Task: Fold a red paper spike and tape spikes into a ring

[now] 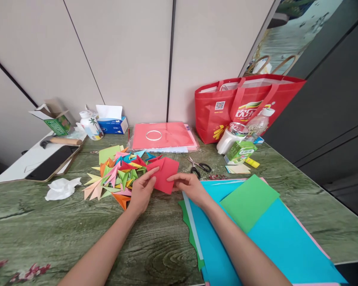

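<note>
A red piece of paper (167, 171), with a folded flap along its upper left, is held up between my two hands above the table. My left hand (143, 188) pinches its left edge between thumb and fingers. At its lower right edge, my right hand (188, 186) grips the paper, partly in front of it. Just left of the paper lies a pile of folded pieces (122, 174) in many colours. Scissors (199, 166) with black handles rest behind my right hand. Under my right forearm are large blue sheets (286, 238) with a green sheet (250, 202) on top.
Packaged red paper (167, 137) lies at the back, beside a red bag (214, 115). A jar (231, 137), a bottle (258, 125) and a green box (241, 152) stand at right. Crumpled tissue (62, 188), a phone (54, 162), a hammer (62, 141) and a tissue box (113, 124) are at left.
</note>
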A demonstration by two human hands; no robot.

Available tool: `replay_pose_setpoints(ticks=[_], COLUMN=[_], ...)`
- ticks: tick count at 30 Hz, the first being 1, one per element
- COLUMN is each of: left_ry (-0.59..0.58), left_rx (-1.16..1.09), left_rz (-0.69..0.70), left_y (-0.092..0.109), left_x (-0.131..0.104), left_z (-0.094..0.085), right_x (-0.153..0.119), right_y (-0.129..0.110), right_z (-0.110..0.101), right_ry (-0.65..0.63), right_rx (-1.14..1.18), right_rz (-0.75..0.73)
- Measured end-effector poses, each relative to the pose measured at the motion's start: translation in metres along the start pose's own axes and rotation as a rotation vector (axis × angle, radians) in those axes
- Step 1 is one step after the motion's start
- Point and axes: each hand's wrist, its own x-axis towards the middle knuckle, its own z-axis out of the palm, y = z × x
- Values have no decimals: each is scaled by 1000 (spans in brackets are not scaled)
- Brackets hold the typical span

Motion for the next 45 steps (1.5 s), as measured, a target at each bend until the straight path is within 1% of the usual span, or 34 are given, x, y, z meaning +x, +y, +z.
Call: replay_pose_setpoints(ticks=[3, 8, 10, 12, 14, 18, 22, 25, 33, 38, 42, 45], left_ry=[-83, -173, -197, -214, -234, -265, -234, -256, -298, -326, -293, -260], left_rx=[-69, -48, -7, 53, 112, 168, 157, 124, 40, -15, 45, 100], left_rz=[-73, -91, -82, -72, -63, -58, -38, -47, -81, -69, -85, -72], left_y=[1, 2, 3, 4, 5, 5, 5, 5, 6, 6, 4, 4], left_x=[0, -1, -2, -2, -3, -6, -8, -9, -9, -9, -9, -10], left_z=[0, -1, -1, -1, -1, -1, 1, 2, 4, 6, 6, 6], right_x=[-1, -2, -2, -1, 0, 1, 1, 0, 1, 1, 1, 1], right_y=[-3, -6, -7, -6, -3, 4, 7, 6, 6, 7, 10, 11], right_z=[-3, -7, -8, -6, -2, 8, 14, 16, 16, 16, 16, 16], right_ry=[-47, -64, -44, 17, 103, 238, 312, 354, 387, 395, 394, 387], right_rx=[-135, -321, -387, -432, -408, -256, -209, -168, -170, -153, -138, -119], right_rz=[-71, -198, -225, -216, -176, -81, -83, -96, -126, -116, -114, -109])
